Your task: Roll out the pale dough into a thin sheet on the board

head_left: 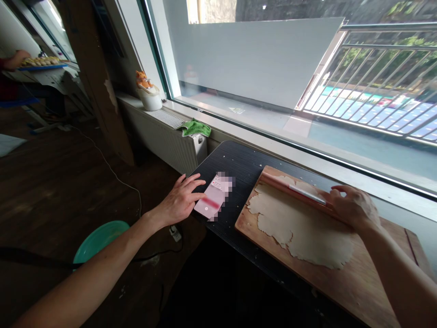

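My left hand [180,199] reaches over the left edge of the black table [239,159], fingers stretched out, with the fingertips at the lit screen of a phone [208,205]. Part of the screen is blurred out. On the right, my right hand [357,206] is closed over the right part of a slim reddish rolling pin [282,183], which has a bright shiny stretch along it. Under the pin, a thin sheet of rolled dough [307,232] with ragged, cracked edges lies on a wooden board [256,228].
A radiator [164,141] with a green cloth [196,128] and a white pot [150,99] stands by the window. On the floor are a green basin [99,239] and a power cord [159,253]. Far left, another person's hand [21,57] is beside a tray of small pale pieces [43,63].
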### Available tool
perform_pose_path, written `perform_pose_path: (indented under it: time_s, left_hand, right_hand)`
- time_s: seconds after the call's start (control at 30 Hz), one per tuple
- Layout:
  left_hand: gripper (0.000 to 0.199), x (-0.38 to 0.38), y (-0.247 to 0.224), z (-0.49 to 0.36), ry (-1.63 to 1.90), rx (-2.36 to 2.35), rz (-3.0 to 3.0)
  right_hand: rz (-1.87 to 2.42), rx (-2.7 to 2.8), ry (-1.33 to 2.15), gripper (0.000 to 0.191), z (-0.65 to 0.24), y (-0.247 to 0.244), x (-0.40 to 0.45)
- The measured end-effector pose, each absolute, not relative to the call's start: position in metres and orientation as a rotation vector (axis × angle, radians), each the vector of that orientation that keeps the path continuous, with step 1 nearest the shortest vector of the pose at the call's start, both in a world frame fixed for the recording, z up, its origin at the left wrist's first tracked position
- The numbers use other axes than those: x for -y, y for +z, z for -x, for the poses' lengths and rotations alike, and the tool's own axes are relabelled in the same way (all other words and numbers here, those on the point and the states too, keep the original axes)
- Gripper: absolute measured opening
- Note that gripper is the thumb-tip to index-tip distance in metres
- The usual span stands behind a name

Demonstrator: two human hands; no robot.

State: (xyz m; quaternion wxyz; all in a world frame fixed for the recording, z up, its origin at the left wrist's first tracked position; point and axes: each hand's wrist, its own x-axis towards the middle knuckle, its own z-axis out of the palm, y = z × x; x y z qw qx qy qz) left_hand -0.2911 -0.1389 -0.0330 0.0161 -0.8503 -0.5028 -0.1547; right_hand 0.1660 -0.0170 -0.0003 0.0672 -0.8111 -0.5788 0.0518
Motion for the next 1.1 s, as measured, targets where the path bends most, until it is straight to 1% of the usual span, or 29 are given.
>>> perform_pose_path:
  time_s: [0.67,0.83,0.93,1.1]
  left_hand:
    - [0.050,0.128,-0.041,0.290,-0.423,1.572,2.636]
    - [0.051,0.093,-0.043,0.278,-0.398,1.698,2.544]
    - [0.049,0.059,-0.040,0.270,-0.464,1.851,2.416]
    - [0.044,0.020,-0.015,0.269,-0.626,1.881,2.318]
  right_hand:
    - [2.466,1.743,0.124,0.045,-0.169,-0.004,0.015]
    - [2.477,1.729,0.102,0.045,-0.169,-0.005,0.015]
    - [2.468,1.727,0.095,0.045,-0.167,-0.004,0.016]
    - [2.432,1.757,0.148,0.048,-0.161,0.003,0.023]
